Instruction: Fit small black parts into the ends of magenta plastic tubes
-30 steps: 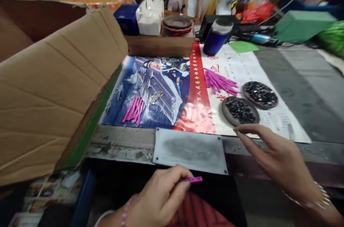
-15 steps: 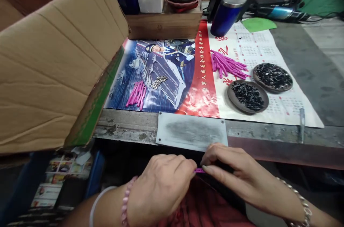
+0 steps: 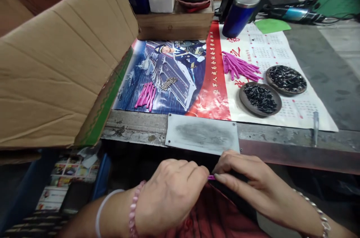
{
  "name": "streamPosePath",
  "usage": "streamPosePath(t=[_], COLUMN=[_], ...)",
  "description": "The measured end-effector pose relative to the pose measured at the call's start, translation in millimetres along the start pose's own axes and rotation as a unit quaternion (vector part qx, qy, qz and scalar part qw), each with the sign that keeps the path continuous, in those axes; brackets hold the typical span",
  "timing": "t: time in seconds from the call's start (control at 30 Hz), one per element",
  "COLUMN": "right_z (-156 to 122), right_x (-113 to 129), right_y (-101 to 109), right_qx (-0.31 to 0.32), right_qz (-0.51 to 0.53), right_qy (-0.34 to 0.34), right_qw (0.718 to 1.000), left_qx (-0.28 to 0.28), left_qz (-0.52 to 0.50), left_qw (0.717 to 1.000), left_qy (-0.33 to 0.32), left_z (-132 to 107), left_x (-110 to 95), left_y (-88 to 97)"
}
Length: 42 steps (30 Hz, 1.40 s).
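Between my two hands, just in front of the table edge, is a slim magenta plastic piece (image 3: 211, 177); only a short stretch of it shows. My left hand (image 3: 171, 193) is closed around one end, its back towards me. At the other end, the thumb and fingers of my right hand (image 3: 247, 183) pinch the piece. Similar magenta pieces lie on the poster in a left pile (image 3: 146, 96) and a larger right pile (image 3: 240, 67). Beside the left pile is a cluster of small metallic beads or rings (image 3: 169, 83), too small to name exactly.
Two round dishes, a nearer one (image 3: 242, 99) and a farther one (image 3: 298, 90), hold small black parts. A grey metal plate (image 3: 202, 133) overhangs the table edge. A large cardboard box (image 3: 62, 69) stands at left, a blue tumbler (image 3: 239, 14) at the back. A thin tool (image 3: 315, 129) lies at right.
The view has shifted slightly. My hands keep their grip on the magenta piece, and a little less of it shows between them.
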State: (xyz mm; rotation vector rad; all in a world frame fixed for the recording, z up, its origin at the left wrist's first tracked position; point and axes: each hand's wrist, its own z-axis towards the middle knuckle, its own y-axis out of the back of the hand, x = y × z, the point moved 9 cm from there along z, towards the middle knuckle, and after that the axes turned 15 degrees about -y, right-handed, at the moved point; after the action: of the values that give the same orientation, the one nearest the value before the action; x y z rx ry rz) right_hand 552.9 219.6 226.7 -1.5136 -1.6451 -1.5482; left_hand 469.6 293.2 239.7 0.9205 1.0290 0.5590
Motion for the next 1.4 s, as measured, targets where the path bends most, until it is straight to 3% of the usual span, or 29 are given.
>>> streamPosePath(t=[0.23, 0.47, 0.77, 0.97, 1.17, 1.4], right_z=[-11.0, -11.2, -6.1, -2.0, 1.2, 9.6], right_x=[24.7, 27.0, 0.5, -11.3, -12.7, -12.5], right_y=[-5.6, -13.4, -2.8, 1.7, 1.1, -3.0], right_qx=[-0.059, -0.021, -0.018, -0.016, -0.027, -0.029], right_qz=[-0.134, -0.222, -0.097, -0.066, -0.044, -0.009], right_qy=[0.092, 0.091, 0.020, -0.026, -0.033, -0.035], right_qw=[0.985, 0.971, 0.995, 0.997, 0.998, 0.999], left_qx=[-0.004, -0.017, -0.050, -0.053, -0.051, -0.107], left_qz=[0.013, 0.052, 0.029, 0.024, 0.015, 0.067], left_qw=[1.000, 0.998, 0.998, 0.998, 0.999, 0.991], left_qy=[-0.020, -0.038, -0.018, -0.019, -0.008, -0.036], left_z=[-4.0, -2.0, 0.3, 0.6, 0.2, 6.5], left_x=[-0.9, -4.9, 0.4, 2.9, 6.5, -0.1], left_y=[-2.5, -3.8, 5.3, 3.8, 1.2, 9.0])
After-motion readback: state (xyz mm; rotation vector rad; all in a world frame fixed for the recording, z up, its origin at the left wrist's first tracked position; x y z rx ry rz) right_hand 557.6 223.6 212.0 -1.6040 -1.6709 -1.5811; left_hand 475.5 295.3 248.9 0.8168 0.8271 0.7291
